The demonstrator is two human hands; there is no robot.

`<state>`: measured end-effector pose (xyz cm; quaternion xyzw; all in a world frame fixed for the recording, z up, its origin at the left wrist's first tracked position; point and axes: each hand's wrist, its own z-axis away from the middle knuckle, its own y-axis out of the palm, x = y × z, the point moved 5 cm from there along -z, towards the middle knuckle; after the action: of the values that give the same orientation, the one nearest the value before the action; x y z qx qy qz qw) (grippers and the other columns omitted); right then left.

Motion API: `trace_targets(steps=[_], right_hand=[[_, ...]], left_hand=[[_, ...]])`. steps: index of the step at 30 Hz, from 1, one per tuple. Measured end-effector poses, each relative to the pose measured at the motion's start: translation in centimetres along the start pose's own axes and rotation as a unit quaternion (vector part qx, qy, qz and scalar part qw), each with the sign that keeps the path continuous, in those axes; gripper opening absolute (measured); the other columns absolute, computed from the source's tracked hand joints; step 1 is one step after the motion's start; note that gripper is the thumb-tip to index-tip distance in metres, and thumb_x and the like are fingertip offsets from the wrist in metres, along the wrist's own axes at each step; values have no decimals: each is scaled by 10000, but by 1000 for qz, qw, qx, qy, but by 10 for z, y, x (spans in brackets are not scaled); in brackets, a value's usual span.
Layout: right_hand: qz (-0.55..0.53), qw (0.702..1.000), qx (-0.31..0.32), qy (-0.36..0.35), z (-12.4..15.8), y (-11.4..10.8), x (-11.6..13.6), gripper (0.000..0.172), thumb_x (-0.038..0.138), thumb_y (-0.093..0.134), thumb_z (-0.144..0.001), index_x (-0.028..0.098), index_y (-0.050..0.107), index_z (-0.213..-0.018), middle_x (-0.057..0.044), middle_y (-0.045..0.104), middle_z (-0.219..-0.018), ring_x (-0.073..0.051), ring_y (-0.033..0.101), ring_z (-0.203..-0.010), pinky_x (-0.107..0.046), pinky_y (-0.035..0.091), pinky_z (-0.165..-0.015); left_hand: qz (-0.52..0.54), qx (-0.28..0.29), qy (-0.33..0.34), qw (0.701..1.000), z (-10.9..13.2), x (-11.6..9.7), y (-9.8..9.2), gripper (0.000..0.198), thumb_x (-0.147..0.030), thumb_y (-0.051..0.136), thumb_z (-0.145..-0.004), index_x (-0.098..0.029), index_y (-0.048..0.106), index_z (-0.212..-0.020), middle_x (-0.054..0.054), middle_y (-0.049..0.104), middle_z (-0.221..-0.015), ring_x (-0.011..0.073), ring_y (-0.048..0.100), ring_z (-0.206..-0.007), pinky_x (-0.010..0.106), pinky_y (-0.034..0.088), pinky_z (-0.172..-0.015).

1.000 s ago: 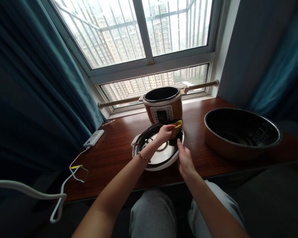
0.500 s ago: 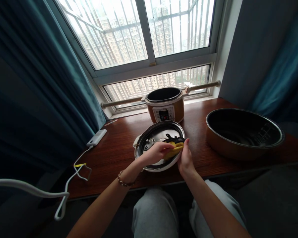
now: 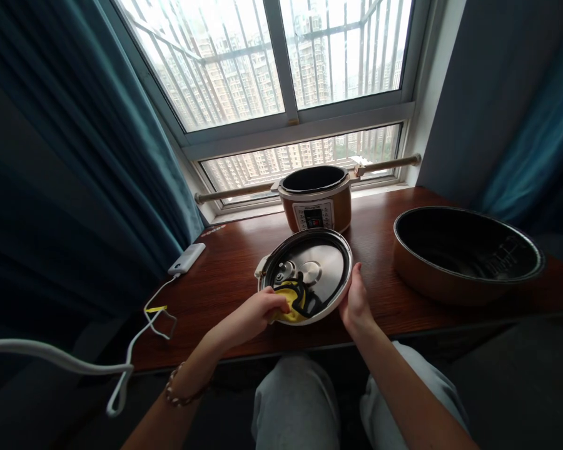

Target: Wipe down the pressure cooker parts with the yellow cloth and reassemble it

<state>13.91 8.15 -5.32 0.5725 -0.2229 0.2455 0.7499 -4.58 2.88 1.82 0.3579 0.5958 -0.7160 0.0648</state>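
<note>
A round pressure cooker lid (image 3: pixel 331 265) is tilted with its metal inner side facing me, at the front of the table. My right hand (image 3: pixel 356 303) grips its right rim, thumb up along the edge. With my left hand (image 3: pixel 260 312) I pinch a yellow and black cloth (image 3: pixel 291 299), pressed against the lid's lower left rim. Part of the cloth lies under my fingers, out of sight. Behind the lid stands the brown electric pressure cooker body (image 3: pixel 316 200), its control panel toward me. To the right is a large inner pot (image 3: pixel 466 250) with a dark inside.
A white power bank (image 3: pixel 187 257) with a white cable (image 3: pixel 138 331) lies on the left of the wooden table (image 3: pixel 206 300). The cable hangs over the front edge. A window with bars is behind, and a blue curtain (image 3: pixel 136 125) hangs at the left.
My left hand has moved the cloth from the lid's right side round to its lower left rim. My right hand still grips the right edge.
</note>
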Motion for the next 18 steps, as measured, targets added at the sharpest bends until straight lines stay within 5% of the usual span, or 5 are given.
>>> trace_targets(steps=[5, 10, 14, 18], right_hand=[[-20, 1000, -19, 15, -2, -2, -1, 491, 580, 432, -812, 170, 622, -1007, -59, 644, -1116, -163, 584, -1058, -274, 447, -925], [-23, 999, -44, 19, -2, -4, 0, 469, 542, 417, -834, 158, 611, -1019, -59, 659, -1083, -159, 588, -1053, -272, 461, -914], [-22, 998, -60, 11, 0, -4, 2, 442, 526, 422, -835, 153, 610, -981, -61, 665, -1064, -160, 597, -1035, -263, 473, -900], [5, 995, -97, 2, 2, -9, 5, 406, 513, 433, -831, 159, 603, -936, -63, 665, -1051, -165, 603, -1014, -258, 481, -884]], left_hand=[[-77, -59, -43, 994, 8, 24, -14, 343, -13, 427, -604, -183, 673, -772, 72, 579, -888, 195, 558, -796, 335, 463, -756], [-47, -126, -43, 990, 19, 33, -15, 401, -38, 416, -655, -214, 697, -880, 57, 650, -871, 203, 577, -860, 325, 457, -798], [80, -203, -113, 969, 23, 45, -15, 277, -172, 469, -734, -184, 688, -903, 48, 678, -876, 195, 606, -822, 301, 463, -770], [288, -303, -148, 896, 14, 35, -24, 207, -240, 593, -670, -143, 668, -836, 28, 685, -771, 177, 617, -717, 244, 471, -636]])
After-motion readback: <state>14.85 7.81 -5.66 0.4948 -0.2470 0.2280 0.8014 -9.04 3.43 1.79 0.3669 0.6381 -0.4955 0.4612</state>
